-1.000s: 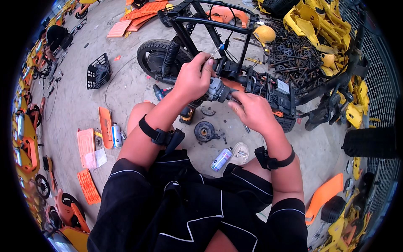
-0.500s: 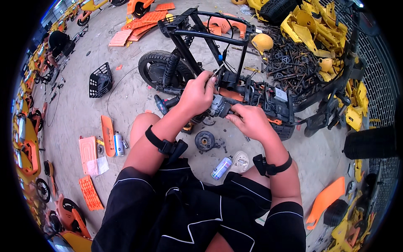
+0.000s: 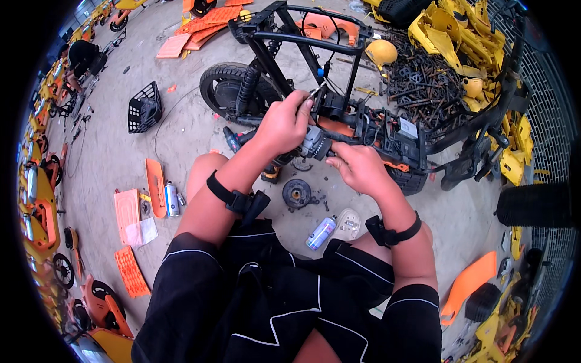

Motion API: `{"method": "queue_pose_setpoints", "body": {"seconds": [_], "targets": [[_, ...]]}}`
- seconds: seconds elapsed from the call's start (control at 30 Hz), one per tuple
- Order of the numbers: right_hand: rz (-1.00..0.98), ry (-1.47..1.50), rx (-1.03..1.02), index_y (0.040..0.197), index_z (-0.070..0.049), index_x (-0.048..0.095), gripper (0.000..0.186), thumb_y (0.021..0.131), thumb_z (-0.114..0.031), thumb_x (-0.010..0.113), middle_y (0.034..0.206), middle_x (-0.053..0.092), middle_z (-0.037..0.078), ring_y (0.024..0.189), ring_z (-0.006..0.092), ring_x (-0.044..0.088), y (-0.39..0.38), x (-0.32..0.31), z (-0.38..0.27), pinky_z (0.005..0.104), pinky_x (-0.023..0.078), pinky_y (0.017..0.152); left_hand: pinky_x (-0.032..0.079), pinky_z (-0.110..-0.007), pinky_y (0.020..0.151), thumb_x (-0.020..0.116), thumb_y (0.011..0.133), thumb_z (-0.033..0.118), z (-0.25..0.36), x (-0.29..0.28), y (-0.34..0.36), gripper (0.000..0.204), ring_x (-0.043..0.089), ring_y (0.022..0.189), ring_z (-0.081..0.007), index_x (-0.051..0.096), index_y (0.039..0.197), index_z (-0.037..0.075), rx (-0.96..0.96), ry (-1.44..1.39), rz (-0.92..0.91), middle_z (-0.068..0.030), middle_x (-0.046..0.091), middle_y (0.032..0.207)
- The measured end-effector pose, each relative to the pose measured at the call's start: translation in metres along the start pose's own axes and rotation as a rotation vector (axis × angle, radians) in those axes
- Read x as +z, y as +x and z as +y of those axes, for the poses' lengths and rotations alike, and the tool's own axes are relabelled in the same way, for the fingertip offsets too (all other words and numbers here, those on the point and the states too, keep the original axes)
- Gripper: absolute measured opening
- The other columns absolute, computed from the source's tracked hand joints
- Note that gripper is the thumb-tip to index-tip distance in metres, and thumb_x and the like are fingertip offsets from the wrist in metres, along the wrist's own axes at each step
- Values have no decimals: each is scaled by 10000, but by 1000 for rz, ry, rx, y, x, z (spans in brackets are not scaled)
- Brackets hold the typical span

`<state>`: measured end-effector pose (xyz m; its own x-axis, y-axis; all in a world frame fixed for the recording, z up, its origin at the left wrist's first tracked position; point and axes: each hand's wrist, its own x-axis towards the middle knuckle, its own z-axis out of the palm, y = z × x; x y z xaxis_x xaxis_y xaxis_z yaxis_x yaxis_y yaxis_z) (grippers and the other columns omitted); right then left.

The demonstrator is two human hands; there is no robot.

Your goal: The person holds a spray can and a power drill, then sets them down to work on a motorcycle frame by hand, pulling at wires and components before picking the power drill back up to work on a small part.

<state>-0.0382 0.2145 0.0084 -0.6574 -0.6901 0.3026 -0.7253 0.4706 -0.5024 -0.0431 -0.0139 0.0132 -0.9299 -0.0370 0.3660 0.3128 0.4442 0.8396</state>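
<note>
A black scooter frame (image 3: pixel 311 37) with a rear wheel (image 3: pixel 233 91) stands before me. My left hand (image 3: pixel 287 123) is closed at the frame's middle, pinching thin wires (image 3: pixel 317 91) that rise past its fingertips. Just below it is a grey, block-shaped part with a dark ridged end (image 3: pixel 316 144). My right hand (image 3: pixel 358 166) is closed on the right end of this block, thumb and fingers pressed together. Its exact kind is unclear, and the left hand hides some of it. A power drill (image 3: pixel 233 139) lies partly behind my left forearm.
On the floor between my knees are a round metal hub part (image 3: pixel 296 193) and a spray can (image 3: pixel 321 233). A black basket (image 3: pixel 145 107) stands left. Dark metal parts (image 3: pixel 420 91) and yellow panels (image 3: pixel 433 36) are heaped at the right. Another person (image 3: pixel 85 57) crouches far left.
The view has shifted slightly. My left hand stays pinched on the wires and has tilted a little; my right hand keeps its hold on the block.
</note>
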Motion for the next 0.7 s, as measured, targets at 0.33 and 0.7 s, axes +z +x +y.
{"method": "queue_pose_setpoints", "body": {"seconds": [0.33,0.7], "targets": [[-6,72,33,1043,-31,628,221,882,-137,736,777,667,184,755,404,665,0,7,-7,473,502,631,572,-334,679,510,1035,94,-9,-9,0,185,743,739,-220,597,1108,-52,21,34,-57,-140,705,860],[9,-44,188,1023,-31,644,186,913,-163,713,734,674,178,717,399,680,7,22,-12,470,517,631,577,-355,675,523,1029,104,-11,-14,1,178,757,759,-257,600,1135,-16,50,127,-34,-160,726,857]]}}
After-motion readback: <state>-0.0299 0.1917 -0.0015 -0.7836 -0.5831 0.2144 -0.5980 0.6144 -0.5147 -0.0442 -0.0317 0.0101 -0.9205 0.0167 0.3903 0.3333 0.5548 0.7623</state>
